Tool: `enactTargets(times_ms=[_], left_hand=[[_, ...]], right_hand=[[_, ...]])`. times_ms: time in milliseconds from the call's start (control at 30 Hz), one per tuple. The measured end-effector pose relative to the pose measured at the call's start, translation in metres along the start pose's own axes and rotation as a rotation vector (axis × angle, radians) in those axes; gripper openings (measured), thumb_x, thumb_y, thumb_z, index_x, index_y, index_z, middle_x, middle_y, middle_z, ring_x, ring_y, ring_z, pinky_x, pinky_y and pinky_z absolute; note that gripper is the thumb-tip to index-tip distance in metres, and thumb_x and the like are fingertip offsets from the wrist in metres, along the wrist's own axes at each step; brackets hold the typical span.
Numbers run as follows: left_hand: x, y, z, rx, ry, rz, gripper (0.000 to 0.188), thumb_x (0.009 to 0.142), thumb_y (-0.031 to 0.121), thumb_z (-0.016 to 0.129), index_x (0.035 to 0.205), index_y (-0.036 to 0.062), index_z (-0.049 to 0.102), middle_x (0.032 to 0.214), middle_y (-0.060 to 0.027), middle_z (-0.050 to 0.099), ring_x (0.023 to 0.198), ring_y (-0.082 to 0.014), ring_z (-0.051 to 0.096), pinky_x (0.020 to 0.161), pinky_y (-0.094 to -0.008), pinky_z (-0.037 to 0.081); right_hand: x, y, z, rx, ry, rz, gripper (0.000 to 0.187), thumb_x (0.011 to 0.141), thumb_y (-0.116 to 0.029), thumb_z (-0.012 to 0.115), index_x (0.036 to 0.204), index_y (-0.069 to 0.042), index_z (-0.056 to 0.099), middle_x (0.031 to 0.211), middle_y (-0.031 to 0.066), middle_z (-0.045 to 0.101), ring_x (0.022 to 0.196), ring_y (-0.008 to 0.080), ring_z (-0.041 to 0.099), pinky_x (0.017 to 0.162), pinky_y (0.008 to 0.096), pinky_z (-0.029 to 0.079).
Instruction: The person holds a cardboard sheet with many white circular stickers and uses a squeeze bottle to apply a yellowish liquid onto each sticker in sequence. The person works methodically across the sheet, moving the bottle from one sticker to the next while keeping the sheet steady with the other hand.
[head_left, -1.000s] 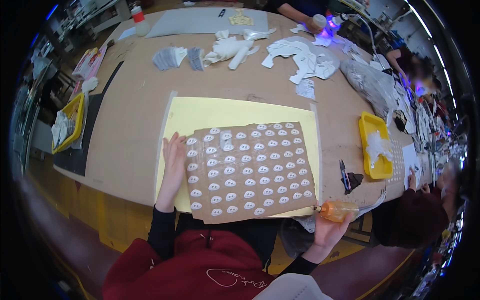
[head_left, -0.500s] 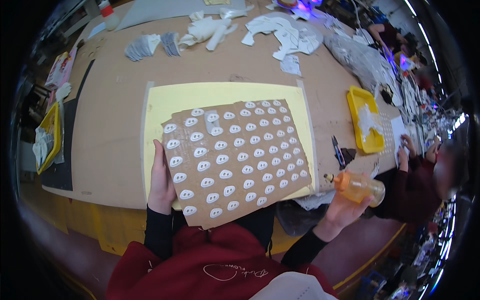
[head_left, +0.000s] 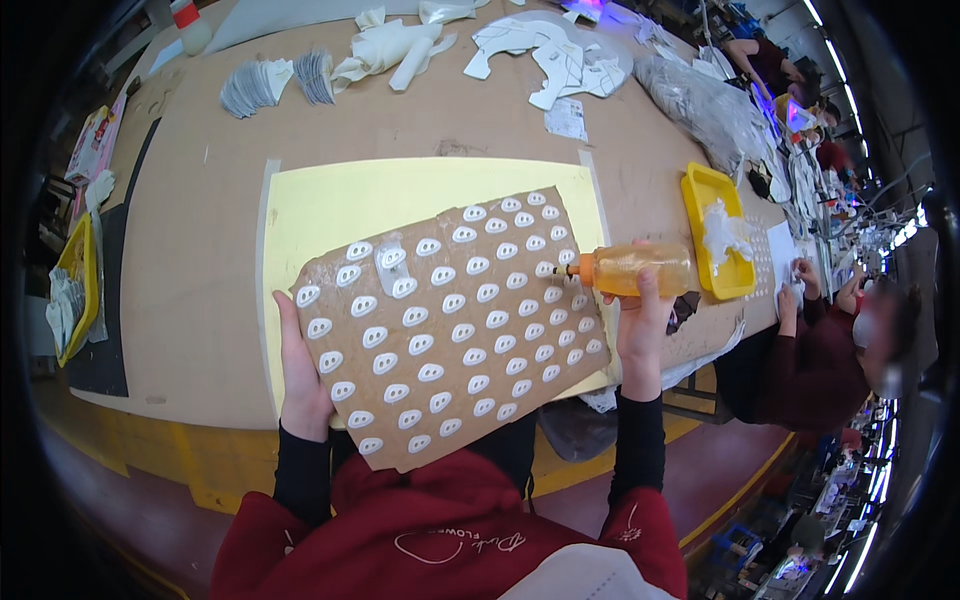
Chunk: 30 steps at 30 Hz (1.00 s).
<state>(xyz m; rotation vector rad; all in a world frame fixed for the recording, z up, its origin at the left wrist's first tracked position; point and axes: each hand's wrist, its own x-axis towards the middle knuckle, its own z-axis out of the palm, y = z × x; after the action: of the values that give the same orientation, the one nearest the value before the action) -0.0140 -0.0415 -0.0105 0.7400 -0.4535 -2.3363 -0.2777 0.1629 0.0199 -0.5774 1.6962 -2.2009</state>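
Note:
My left hand [head_left: 301, 372] grips the left edge of a brown cardboard sheet [head_left: 455, 390], thumb on its face. Rows of small white rounded-triangular pieces [head_left: 430, 372], each with two holes, cover the sheet. A strip of clear tape [head_left: 389, 262] lies near its upper left. My right hand [head_left: 643, 325] is wrapped round a squeeze bottle [head_left: 640, 270] of amber liquid, held nearly level. Its orange cap and narrow dark tip point left, over the right part of the sheet near a white piece. Whether the tip touches cannot be made out.
Beneath the sheet, a pale yellow board [head_left: 330, 195] is taped to the table. Yellow trays [head_left: 738, 283] [head_left: 88, 310] stand at both sides. White cut pieces [head_left: 545, 55] and stacked grey-white pieces [head_left: 256, 88] lie at the back. A co-worker [head_left: 825, 365] sits at the right.
My right hand has brought the bottle up and left, from beside the sheet to over its right part. The sheet has shifted slightly left and turned a little. My left hand keeps its grip.

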Motion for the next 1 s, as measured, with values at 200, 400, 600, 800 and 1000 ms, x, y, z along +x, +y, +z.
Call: enactTargets(times_ms=[200,400,600,800,1000], left_hand=[[0.000,-0.001,0.009,0.085,-0.020,0.103,0.058,0.096,0.049,0.022,0.137,0.0089,0.032,0.133,-0.0090,0.042,0.120,-0.0206,0.043,0.100,-0.0345,0.037],[0.002,-0.002,0.012,0.116,0.013,0.122,0.058,0.096,0.050,0.022,0.137,0.0089,0.032,0.131,-0.0088,0.043,0.119,-0.0199,0.044,0.099,-0.0341,0.038],[0.002,-0.002,0.012,0.147,0.029,0.137,0.058,0.096,0.049,0.022,0.136,0.0086,0.033,0.129,-0.0091,0.045,0.118,-0.0196,0.044,0.098,-0.0335,0.039],[0.003,0.000,0.007,0.133,0.003,0.150,0.055,0.097,0.046,0.027,0.136,0.0091,0.035,0.130,-0.0084,0.045,0.116,-0.0185,0.046,0.097,-0.0328,0.040],[0.001,-0.001,0.015,0.094,0.135,0.111,0.055,0.097,0.047,0.026,0.136,0.0092,0.035,0.129,-0.0082,0.045,0.116,-0.0183,0.046,0.097,-0.0327,0.040]], right_hand=[[0.012,0.014,-0.002,-0.050,-0.045,-0.066,0.045,0.087,-0.025,0.058,0.123,-0.004,0.040,0.115,0.0088,0.050,0.093,0.0191,0.057,0.058,0.0287,0.047],[0.014,0.022,-0.002,-0.088,-0.026,-0.085,0.046,0.087,-0.024,0.058,0.124,-0.003,0.039,0.113,0.0091,0.050,0.094,0.0193,0.057,0.059,0.0294,0.048],[0.016,0.026,0.001,-0.086,-0.021,-0.084,0.044,0.084,-0.016,0.061,0.120,0.001,0.042,0.106,0.0113,0.052,0.087,0.0185,0.058,0.056,0.0274,0.050],[0.013,0.024,0.009,-0.121,0.026,-0.154,0.045,0.084,-0.020,0.062,0.119,0.001,0.042,0.105,0.0113,0.052,0.087,0.0182,0.058,0.056,0.0269,0.050],[0.013,0.026,0.006,-0.145,-0.012,-0.180,0.048,0.083,-0.021,0.064,0.119,0.001,0.042,0.107,0.0113,0.051,0.089,0.0179,0.057,0.059,0.0270,0.051]])
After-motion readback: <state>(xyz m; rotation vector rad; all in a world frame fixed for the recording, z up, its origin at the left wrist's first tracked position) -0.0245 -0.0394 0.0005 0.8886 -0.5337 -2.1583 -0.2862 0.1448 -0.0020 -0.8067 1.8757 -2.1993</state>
